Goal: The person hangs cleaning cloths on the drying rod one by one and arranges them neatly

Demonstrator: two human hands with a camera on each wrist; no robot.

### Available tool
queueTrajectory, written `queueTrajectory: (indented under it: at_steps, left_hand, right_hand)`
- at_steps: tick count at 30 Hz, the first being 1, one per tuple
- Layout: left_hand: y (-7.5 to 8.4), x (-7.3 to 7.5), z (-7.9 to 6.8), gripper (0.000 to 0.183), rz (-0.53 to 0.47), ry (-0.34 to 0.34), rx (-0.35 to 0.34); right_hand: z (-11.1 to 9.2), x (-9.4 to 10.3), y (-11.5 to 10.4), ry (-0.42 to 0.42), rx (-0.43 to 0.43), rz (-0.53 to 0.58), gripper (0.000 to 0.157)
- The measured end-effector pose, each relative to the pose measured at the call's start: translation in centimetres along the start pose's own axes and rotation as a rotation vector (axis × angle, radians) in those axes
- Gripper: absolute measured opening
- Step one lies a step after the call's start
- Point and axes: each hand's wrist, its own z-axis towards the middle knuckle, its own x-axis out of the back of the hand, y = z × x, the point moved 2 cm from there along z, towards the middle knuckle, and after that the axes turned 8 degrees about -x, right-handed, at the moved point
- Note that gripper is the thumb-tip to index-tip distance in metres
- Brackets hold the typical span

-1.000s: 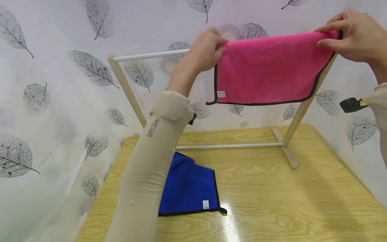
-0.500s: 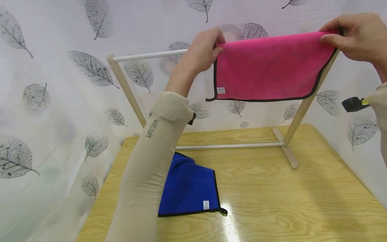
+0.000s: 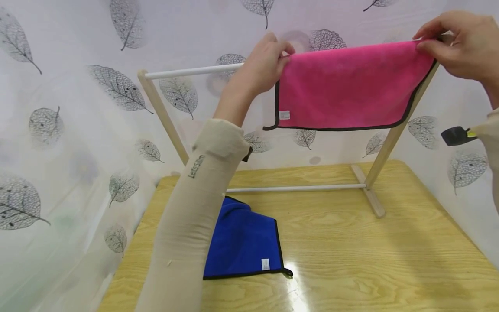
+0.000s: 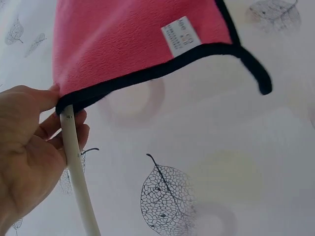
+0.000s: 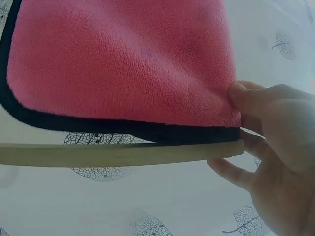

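Note:
A pink towel [image 3: 351, 86] with black edging and a small white label hangs folded over the white top rod [image 3: 195, 71] of a wooden rack. My left hand [image 3: 261, 65] pinches its upper left edge at the rod; in the left wrist view the thumb lies on the cloth and other fingers are behind the rod [image 4: 78, 172]. At the upper right corner my right hand [image 3: 464, 45] pinches the fold. The right wrist view shows this corner beside the end of the wooden post [image 5: 123, 155], with fingertips touching the post.
On the wooden table [image 3: 331, 260] lies a blue towel [image 3: 245, 242] with black edging, partly hidden by my left sleeve [image 3: 191, 208]. A lower white rod [image 3: 296, 188] joins the rack's feet. Leaf-patterned sheeting [image 3: 78, 151] surrounds the table.
The pink towel's lower edge has risen slightly. My right hand has shifted a little to the right along the fold. My left hand stays at about the same place.

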Motion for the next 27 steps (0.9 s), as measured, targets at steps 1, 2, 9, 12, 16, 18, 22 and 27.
queueTrajectory:
  at_steps: [1,2,9,12,16,18,22,27]
  left_hand:
    - [-0.04,-0.05,-0.03,0.036,-0.013,0.003,0.006]
    - [-0.06,-0.09,-0.07,0.035,-0.025,0.004,0.014]
    - [-0.12,-0.27,-0.33,0.030,-0.025,0.005,-0.002]
    - [-0.12,-0.18,-0.29,0.033,-0.021,0.004,0.002]
    - [-0.08,-0.04,-0.11,0.033,-0.005,-0.005,0.007]
    - [-0.05,0.01,-0.06,0.033,-0.003,-0.012,0.007]
    - [-0.06,0.06,-0.06,0.036,-0.042,-0.017,0.006]
    - [-0.19,-0.01,-0.23,0.037,-0.108,-0.021,0.026]
  right_hand:
    - [-0.01,0.02,0.04,-0.005,-0.020,-0.001,0.034]
    - [-0.02,0.01,0.07,-0.012,-0.021,-0.014,0.033]
    - [-0.08,-0.34,0.22,-0.057,-0.010,-0.097,0.032]
    - [-0.09,-0.38,0.25,-0.022,0.027,-0.103,0.027]
    - [-0.04,-0.29,0.19,-0.035,0.032,-0.099,0.031]
    - [0.00,-0.18,0.29,-0.040,0.000,-0.079,0.038]
    - [-0.08,-0.06,0.71,-0.039,-0.080,-0.025,0.040]
    - [-0.10,-0.12,0.78,-0.039,-0.055,-0.060,0.033]
